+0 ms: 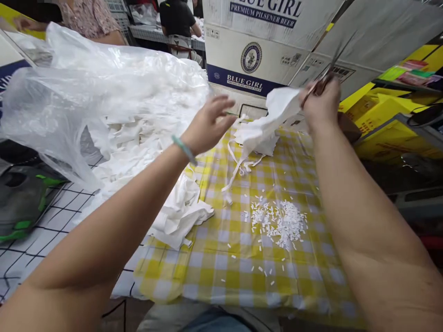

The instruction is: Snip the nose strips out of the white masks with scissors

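My right hand (pixel 324 103) is raised at the back right, its fingers wrapped round a pair of scissors (pixel 327 74) with the blades pointing up and away. A white cloth piece (pixel 282 106) with thin trailing strips hangs from the same hand. Beneath it lies more white cloth (pixel 266 145). My left hand (pixel 210 122), a pale green bangle at its wrist, hovers over the middle with fingers apart and nothing in it. Near it, crumpled white cloth (pixel 180 210) lies on the yellow checked tablecloth (pixel 221 253).
Small white snippets (pixel 285 223) lie heaped at the right. A clear plastic bag (pixel 114 78) spills white cloth (pixel 121 161) at the left. White beer cartons (pixel 256 55) wall off the back. Yellow bags (pixel 384 110) stand right; a person (pixel 176 18) sits far behind.
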Available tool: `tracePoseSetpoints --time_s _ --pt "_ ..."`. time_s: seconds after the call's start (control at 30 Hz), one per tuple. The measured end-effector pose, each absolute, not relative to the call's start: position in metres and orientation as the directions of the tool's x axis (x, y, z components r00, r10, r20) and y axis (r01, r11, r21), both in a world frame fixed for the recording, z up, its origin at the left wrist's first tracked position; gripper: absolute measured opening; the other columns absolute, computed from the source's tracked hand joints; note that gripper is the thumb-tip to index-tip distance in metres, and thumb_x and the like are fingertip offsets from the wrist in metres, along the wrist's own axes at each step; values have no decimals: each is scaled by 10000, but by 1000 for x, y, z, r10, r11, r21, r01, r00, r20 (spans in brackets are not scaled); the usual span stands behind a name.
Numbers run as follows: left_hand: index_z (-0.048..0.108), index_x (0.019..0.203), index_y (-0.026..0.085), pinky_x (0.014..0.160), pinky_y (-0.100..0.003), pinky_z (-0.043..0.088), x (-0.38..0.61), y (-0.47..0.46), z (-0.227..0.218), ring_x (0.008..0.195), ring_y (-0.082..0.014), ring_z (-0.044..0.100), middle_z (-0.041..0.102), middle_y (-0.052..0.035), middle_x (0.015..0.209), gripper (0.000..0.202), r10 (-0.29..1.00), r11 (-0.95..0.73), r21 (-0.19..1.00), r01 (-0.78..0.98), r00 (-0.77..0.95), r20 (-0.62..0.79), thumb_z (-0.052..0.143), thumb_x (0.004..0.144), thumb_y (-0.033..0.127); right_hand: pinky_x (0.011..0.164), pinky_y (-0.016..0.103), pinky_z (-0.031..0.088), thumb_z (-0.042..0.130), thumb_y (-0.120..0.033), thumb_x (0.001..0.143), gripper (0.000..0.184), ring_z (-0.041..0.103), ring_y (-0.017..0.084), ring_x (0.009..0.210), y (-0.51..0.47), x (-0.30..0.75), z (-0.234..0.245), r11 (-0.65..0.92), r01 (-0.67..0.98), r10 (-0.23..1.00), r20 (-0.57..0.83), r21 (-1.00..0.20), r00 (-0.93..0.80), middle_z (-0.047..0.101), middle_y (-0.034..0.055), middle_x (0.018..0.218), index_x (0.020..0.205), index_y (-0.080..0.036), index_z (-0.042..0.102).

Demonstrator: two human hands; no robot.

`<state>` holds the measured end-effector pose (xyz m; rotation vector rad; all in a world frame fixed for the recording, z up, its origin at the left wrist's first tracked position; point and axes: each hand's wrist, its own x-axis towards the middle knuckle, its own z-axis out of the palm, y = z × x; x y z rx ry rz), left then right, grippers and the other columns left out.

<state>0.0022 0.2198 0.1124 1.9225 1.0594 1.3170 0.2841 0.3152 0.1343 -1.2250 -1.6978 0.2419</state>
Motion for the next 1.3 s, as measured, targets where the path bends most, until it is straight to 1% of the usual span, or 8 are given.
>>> tracePoseSetpoints --time_s 0.13,0.33,0.47,0.6,0.73,0.9,1.17,1.3 --pt "685 969 145 846 -395 584 -49 152 37 937 -223 681 686 -122 1071 197 912 -411 655 635 268 312 548 934 282 666 304 484 747 -252 698 283 598 131 700 243 263 53 268 572 883 435 -776 177 635 18 814 764 -214 475" --pt "638 1103 194 888 -413 550 -74 41 -20 1039 -265 635 667 -126 1138 237 863 -489 552 675 466 194 631 894 307 729 308 544 829 -309 670 351 654 177 845 102 163 -30 216 403 910 33 -889 -414 693 30 947 912 -212 593" --pt "583 1197 189 906 -406 534 -86 22 -28 1090 -262 626 645 -141 1186 271 903 -428 519 740 368 220 496 941 212 787 331 512 696 -218 748 174 605 193 858 66 136 -33 236 372 902 60 -898 -427 613 32 840 770 -206 524" --pt "634 871 184 691 -379 478 -104 34 -1 746 -239 590 650 -76 798 159 887 -457 420 784 433 157 504 932 251 675 294 486 604 -288 824 200 572 156 728 72 159 12 180 182 965 138 -967 -221 587 13 827 752 -233 426" --pt "603 746 204 659 -327 444 -95 35 67 694 -197 550 597 -44 740 191 859 -473 704 530 455 234 560 918 274 630 282 461 629 -287 778 249 548 150 695 83 174 53 188 -12 982 188 -982 -4 541 -5 816 771 -249 384" --pt "644 743 201 589 -285 451 -69 32 104 674 -180 555 580 -33 729 239 940 -218 960 175 302 158 607 908 369 613 267 444 647 -361 722 290 500 123 639 100 152 21 36 -31 998 37 -999 -42 484 -30 766 780 -245 387" --pt "593 864 185 633 -200 476 -69 56 34 702 -108 503 505 15 792 241 927 319 930 -181 265 -266 654 884 417 873 318 461 789 -376 696 382 586 198 995 80 139 -6 54 71 997 49 -996 -66 612 40 1063 890 -241 488" --pt "612 958 192 592 -239 505 -68 58 42 704 -139 528 517 -6 793 312 880 378 901 -211 382 -280 575 901 496 697 255 462 812 -358 704 389 564 141 760 60 132 4 -7 -21 967 -2 -1000 -257 567 -16 860 861 -236 477"
